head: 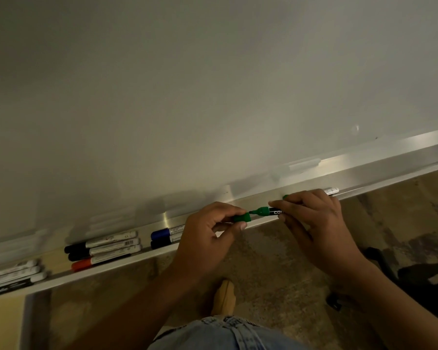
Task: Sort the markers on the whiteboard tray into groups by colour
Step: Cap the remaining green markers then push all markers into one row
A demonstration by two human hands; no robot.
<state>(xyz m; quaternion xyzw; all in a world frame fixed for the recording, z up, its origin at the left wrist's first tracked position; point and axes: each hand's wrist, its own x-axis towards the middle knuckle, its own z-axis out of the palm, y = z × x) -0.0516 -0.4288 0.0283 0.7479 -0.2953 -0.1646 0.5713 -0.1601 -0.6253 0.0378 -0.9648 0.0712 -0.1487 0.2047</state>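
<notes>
the left hand [210, 228] pinched a green cap [242, 218] just off the tip of the green marker [266, 211], whose barrel the right hand [314, 218] clasped, both just above the whiteboard tray [364, 173], probably recapping it before grouping. black markers [101, 246] and blue markers [166, 237] lay grouped to the left.

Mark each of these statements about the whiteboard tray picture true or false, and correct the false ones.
1. The left hand holds a green cap. True.
2. The green marker in the right hand is capped. False: its cap is off and the tip is bare.
3. An orange-capped marker lies on the tray beside the black-capped markers. True.
4. The blue-capped markers lie on the floor. False: they lie on the tray.
</notes>
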